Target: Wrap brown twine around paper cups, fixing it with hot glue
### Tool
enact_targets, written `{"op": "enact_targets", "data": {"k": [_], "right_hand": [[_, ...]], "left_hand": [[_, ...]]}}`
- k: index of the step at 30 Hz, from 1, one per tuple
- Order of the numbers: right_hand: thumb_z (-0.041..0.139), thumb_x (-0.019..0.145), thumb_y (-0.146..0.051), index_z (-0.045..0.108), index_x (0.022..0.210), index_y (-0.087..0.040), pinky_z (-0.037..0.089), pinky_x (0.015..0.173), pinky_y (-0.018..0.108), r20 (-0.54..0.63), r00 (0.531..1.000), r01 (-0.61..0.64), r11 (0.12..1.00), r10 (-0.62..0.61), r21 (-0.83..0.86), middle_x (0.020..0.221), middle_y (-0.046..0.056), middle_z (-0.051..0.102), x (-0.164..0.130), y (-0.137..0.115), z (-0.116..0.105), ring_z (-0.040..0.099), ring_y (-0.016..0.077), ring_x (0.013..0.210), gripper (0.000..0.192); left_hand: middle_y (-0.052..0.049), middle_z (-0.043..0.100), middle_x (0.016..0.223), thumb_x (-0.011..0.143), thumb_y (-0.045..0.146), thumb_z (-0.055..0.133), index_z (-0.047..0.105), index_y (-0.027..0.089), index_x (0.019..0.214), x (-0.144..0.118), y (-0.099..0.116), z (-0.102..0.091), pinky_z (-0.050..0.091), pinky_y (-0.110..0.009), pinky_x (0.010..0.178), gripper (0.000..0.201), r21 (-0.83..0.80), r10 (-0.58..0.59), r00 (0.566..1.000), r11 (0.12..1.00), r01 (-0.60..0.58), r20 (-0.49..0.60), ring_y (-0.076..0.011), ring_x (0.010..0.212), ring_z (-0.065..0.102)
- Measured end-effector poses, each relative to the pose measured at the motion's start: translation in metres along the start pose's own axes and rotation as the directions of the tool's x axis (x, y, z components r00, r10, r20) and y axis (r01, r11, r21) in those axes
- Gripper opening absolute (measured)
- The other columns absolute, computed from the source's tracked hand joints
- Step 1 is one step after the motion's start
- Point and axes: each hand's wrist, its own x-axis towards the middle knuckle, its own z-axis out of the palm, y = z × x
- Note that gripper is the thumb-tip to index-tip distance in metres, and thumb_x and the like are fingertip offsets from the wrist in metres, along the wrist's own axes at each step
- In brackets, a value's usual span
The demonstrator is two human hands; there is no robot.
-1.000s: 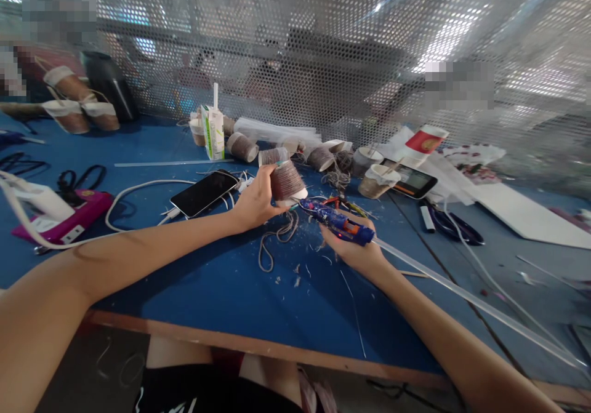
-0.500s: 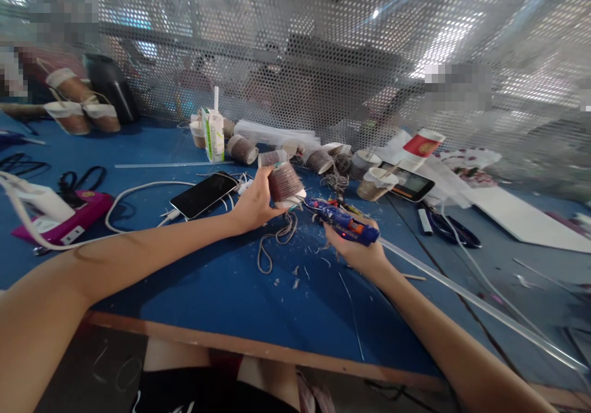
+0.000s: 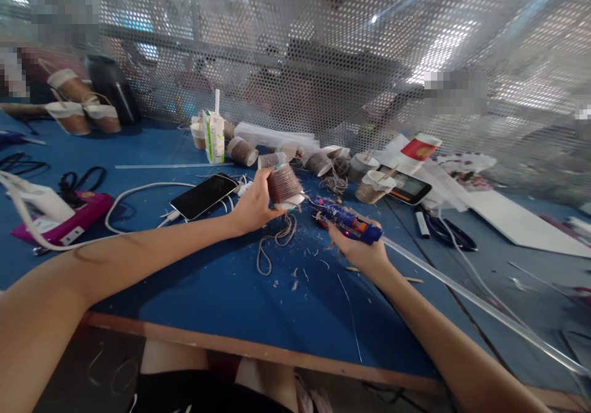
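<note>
The left hand (image 3: pixel 253 207) grips a twine-wrapped cup (image 3: pixel 282 183) tilted on its side above the blue table (image 3: pixel 221 277), rim turned toward the glue gun (image 3: pixel 345 220), so its nozzle can reach. The right hand (image 3: pixel 362 252) is closed round the gun, just right of the cup. Loose twine (image 3: pixel 274 244) trails below the cup; a phone (image 3: pixel 203 195) lies left of it.

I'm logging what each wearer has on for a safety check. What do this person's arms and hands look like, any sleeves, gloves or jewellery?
Both forearms are bare up to the frame edge, with no sleeves in view. The left hand and right hand wear no gloves. No watch, bracelet or ring shows.
</note>
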Motion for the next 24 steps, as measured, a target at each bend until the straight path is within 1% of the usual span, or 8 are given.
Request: {"op": "enact_targets", "data": {"k": [3, 10, 14, 18, 19, 21, 22, 24], "right_hand": [[0.065, 0.072, -0.039, 0.049, 0.056, -0.025, 0.042, 0.042, 0.028, -0.012, 1.0, -0.011, 1.0, 0.011, -0.003, 0.047, -0.001, 0.052, 0.001, 0.0, 0.0, 0.048, 0.014, 0.042, 0.027], [0.062, 0.067, -0.039, 0.051, 0.055, -0.024, 0.047, 0.053, 0.032, -0.059, 0.998, 0.003, 0.999, -0.006, -0.052, 0.054, 0.001, 0.058, 0.007, 0.001, 0.0, 0.055, 0.0172, 0.05, 0.022], [0.062, 0.067, -0.04, 0.051, 0.055, -0.024, 0.047, 0.05, 0.032, -0.058, 0.998, -0.015, 0.999, 0.013, -0.032, 0.052, 0.001, 0.057, 0.007, -0.001, 0.001, 0.054, 0.0171, 0.048, 0.023], [0.06, 0.071, -0.039, 0.05, 0.058, -0.024, 0.044, 0.047, 0.031, -0.025, 0.999, -0.025, 0.999, 0.024, -0.046, 0.052, 0.001, 0.057, 0.007, 0.004, -0.001, 0.053, 0.0173, 0.047, 0.022], [0.059, 0.073, -0.039, 0.049, 0.059, -0.024, 0.043, 0.047, 0.03, -0.019, 1.0, -0.005, 0.996, 0.003, -0.093, 0.051, 0.0, 0.055, 0.009, 0.006, -0.003, 0.053, 0.0171, 0.047, 0.022], [0.057, 0.076, -0.038, 0.047, 0.06, -0.024, 0.041, 0.05, 0.03, 0.024, 0.996, 0.093, 0.966, -0.09, -0.243, 0.053, 0.001, 0.054, 0.013, 0.011, -0.011, 0.053, 0.0172, 0.049, 0.024], [0.057, 0.077, -0.039, 0.045, 0.061, -0.024, 0.041, 0.051, 0.031, 0.066, 0.987, 0.163, 0.93, -0.149, -0.328, 0.055, 0.001, 0.054, 0.016, 0.013, -0.016, 0.053, 0.0175, 0.051, 0.025], [0.06, 0.077, -0.044, 0.043, 0.064, -0.025, 0.04, 0.053, 0.031, 0.201, 0.953, 0.298, 0.831, -0.228, -0.47, 0.062, 0.003, 0.056, 0.022, 0.017, -0.027, 0.055, 0.0187, 0.056, 0.029]], "left_hand": [[-0.018, 0.053, 0.124, 0.065, 0.032, 0.085, 0.025, 0.016, 0.13, 0.0, 0.001, -0.001, 0.058, -0.045, 0.097, 0.09, -0.013, -0.005, 1.0, 1.0, 0.005, 0.006, -0.0339, 0.117, 0.061], [-0.018, 0.052, 0.125, 0.067, 0.036, 0.085, 0.025, 0.016, 0.13, 0.001, -0.001, -0.001, 0.057, -0.047, 0.098, 0.089, -0.045, 0.021, 1.0, 0.999, -0.021, -0.002, -0.0347, 0.12, 0.06], [-0.018, 0.053, 0.124, 0.066, 0.033, 0.086, 0.025, 0.016, 0.131, 0.001, -0.001, -0.002, 0.056, -0.047, 0.097, 0.091, -0.076, 0.059, 0.998, 0.995, -0.058, 0.007, -0.0336, 0.117, 0.061], [-0.019, 0.052, 0.126, 0.071, 0.036, 0.083, 0.024, 0.015, 0.133, 0.002, -0.001, -0.003, 0.055, -0.047, 0.1, 0.088, -0.103, 0.104, 0.995, 0.989, -0.104, 0.0, -0.0333, 0.119, 0.06], [-0.019, 0.052, 0.126, 0.072, 0.037, 0.082, 0.024, 0.015, 0.134, 0.002, 0.0, -0.003, 0.054, -0.047, 0.101, 0.088, -0.103, 0.115, 0.993, 0.988, -0.116, -0.011, -0.0334, 0.12, 0.059], [-0.019, 0.051, 0.127, 0.073, 0.037, 0.081, 0.023, 0.014, 0.135, 0.001, 0.0, -0.003, 0.054, -0.047, 0.102, 0.088, -0.098, 0.129, 0.991, 0.986, -0.132, -0.034, -0.0333, 0.12, 0.059], [-0.019, 0.051, 0.126, 0.073, 0.038, 0.081, 0.023, 0.014, 0.136, 0.001, 0.0, -0.003, 0.055, -0.047, 0.101, 0.088, -0.097, 0.132, 0.99, 0.986, -0.136, -0.042, -0.0333, 0.12, 0.059], [-0.019, 0.05, 0.125, 0.073, 0.041, 0.08, 0.022, 0.014, 0.136, 0.0, 0.0, -0.002, 0.055, -0.048, 0.099, 0.089, -0.108, 0.136, 0.989, 0.984, -0.141, -0.05, -0.0336, 0.118, 0.06]]}}
